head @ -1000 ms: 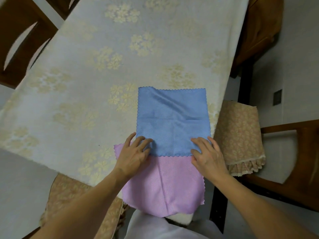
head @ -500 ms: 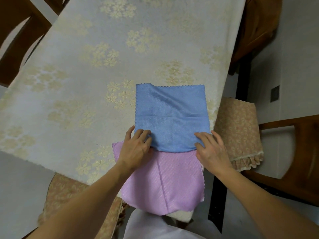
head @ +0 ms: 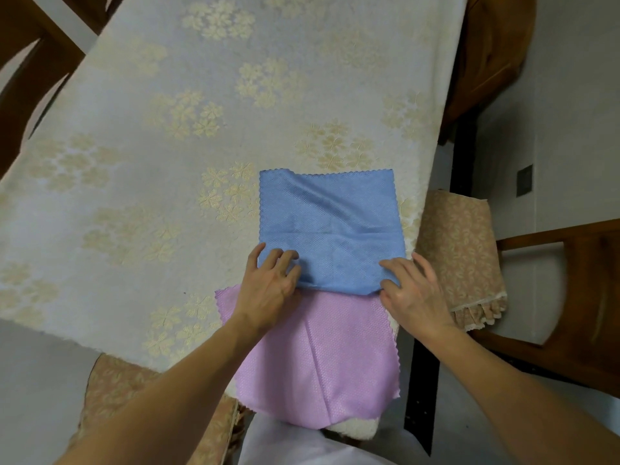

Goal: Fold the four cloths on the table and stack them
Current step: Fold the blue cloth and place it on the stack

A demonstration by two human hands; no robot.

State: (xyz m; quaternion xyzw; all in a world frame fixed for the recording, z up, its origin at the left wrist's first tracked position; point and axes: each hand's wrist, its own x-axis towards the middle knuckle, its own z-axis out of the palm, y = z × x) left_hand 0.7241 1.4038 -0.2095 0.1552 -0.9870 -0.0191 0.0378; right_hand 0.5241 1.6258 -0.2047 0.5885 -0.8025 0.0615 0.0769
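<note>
Table fills most of the view, under a pale tablecloth with gold flower clusters. Broad stretch of bare cloth lies left of and beyond the work area. The near right corner of the table is where everything sits, so little room remains to the right or toward the person.

Wooden chairs stand at the left and right sides. Patterned seat cushion just beside the table's right edge; another cushion at the near left.

Pink cloth lies flat at the near corner, its near part hanging past the table edge, a crease running down its middle. Blue cloth lies beyond it, its near edge overlapping the pink cloth's far edge; scalloped far edge, a faint fold line across the middle, right edge close to the table's right edge.

Both forearms reach in from below, palms down. Left hand at the blue cloth's near left corner, fingers curled, grip pinching that corner. Right hand at the near right corner, fingertips curled onto the blue edge, grip pinching it there.
</note>
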